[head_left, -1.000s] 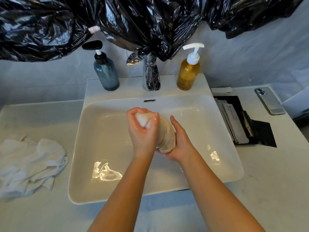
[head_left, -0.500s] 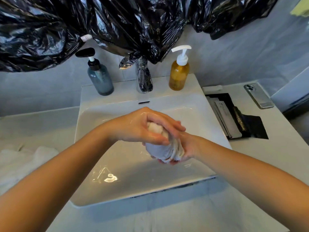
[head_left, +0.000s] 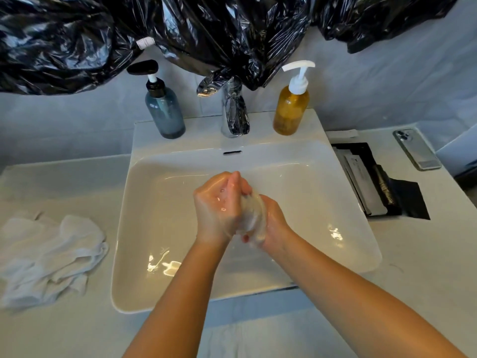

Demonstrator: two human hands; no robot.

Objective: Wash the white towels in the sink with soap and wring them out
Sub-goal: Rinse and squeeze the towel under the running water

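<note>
Towel point(head_left: 252, 218): wadded between both hands, centre frame, axis roughly up-down.
Left hand point(head_left: 216, 208): fingers curled round top.
Right hand point(head_left: 275, 223): grips bottom.

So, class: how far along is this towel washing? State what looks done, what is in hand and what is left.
Done: unclear; the white towels on the counter could be washed or waiting. In hand: left hand and right hand squeeze one towel over the sink. Left: finishing that wring, perhaps the pile.
</note>
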